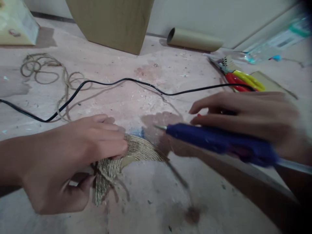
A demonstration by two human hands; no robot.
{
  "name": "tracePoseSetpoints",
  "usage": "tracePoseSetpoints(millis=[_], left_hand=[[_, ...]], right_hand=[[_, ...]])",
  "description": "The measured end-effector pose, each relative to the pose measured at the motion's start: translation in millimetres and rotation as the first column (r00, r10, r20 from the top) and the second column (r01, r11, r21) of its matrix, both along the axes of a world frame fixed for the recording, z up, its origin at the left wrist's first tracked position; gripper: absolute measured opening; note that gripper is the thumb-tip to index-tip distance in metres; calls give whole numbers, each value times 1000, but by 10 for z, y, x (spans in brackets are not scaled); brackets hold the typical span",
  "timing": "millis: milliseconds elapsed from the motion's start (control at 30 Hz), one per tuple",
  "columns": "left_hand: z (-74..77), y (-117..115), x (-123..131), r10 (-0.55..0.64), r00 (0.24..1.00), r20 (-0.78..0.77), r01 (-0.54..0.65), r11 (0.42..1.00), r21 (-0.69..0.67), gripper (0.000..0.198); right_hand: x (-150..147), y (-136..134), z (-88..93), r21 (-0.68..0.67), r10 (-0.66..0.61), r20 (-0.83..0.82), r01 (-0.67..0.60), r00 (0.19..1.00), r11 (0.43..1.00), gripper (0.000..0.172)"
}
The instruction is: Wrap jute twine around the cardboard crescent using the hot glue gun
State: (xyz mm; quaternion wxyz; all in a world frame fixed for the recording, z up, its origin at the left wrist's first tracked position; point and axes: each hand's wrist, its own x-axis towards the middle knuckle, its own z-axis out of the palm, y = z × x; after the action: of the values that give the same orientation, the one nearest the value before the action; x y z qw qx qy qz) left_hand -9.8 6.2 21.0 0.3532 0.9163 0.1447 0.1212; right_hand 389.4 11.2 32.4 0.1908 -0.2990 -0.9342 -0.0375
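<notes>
My left hand [73, 159] presses its fingers down on a curved piece of card wrapped in jute twine [136, 151], thumb tucked under its lower end. My right hand [248, 117] is closed around a blue glue gun [219, 141] whose metal tip points left, just above the twine piece's right end. A loose strand of twine trails from the piece toward the lower right. The glue gun's black cord [117, 83] runs across the floor behind both hands.
A tangle of loose jute twine [46, 70] lies at the back left. A cardboard box [112, 22] and a cardboard tube [195, 39] stand at the back. Red and yellow handled tools [241, 79] and a clear plastic pack [275, 45] lie at the right.
</notes>
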Motion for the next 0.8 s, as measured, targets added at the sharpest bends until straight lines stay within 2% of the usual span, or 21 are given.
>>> tracePoseSetpoints(millis=[100, 133, 200, 333, 433, 500, 600, 633, 667, 733, 800], left_hand=[[46, -14, 13, 12, 998, -60, -8, 998, 62, 27], [55, -32, 27, 18, 997, -73, -11, 996, 83, 28], [56, -95, 65, 30, 996, -86, -18, 991, 135, 26], [-7, -299, 148, 136, 989, -59, -112, 949, 294, 10], [-60, -414, 174, 278, 961, 6, -264, 903, 340, 20], [-66, -428, 167, 344, 937, 55, -345, 894, 285, 30], [-26, -385, 142, 340, 935, 100, -348, 934, 80, 37], [-5, -369, 135, 333, 936, 110, -336, 942, 10, 40], [17, -356, 130, 333, 936, 114, -330, 943, -44, 41], [53, -342, 127, 364, 923, 123, -354, 930, -96, 43], [74, -338, 132, 412, 901, 132, -398, 910, -118, 42]], right_hand=[[92, 343, -102, 135, -66, 180, 42, 981, 990, 51], [114, 408, -133, 159, -98, 222, 63, 970, 985, 53], [142, 475, -166, 150, -82, 294, 38, 952, 988, 53], [83, 450, -81, 123, -42, 353, -2, 935, 992, 49], [-124, 286, 30, 188, -41, 244, -6, 969, 982, 41], [-318, 89, 68, 151, 32, 94, -46, 995, 987, 34], [-610, -263, 51, -54, 114, -96, -119, 989, 991, 22], [-693, -366, 36, -128, 115, -120, -130, 986, 983, 25], [-764, -453, 21, -188, 119, -146, -146, 982, 971, 35], [-870, -572, 3, -288, 101, -180, -150, 978, 946, 50], [-928, -627, 1, -350, 70, -200, -138, 977, 926, 49]])
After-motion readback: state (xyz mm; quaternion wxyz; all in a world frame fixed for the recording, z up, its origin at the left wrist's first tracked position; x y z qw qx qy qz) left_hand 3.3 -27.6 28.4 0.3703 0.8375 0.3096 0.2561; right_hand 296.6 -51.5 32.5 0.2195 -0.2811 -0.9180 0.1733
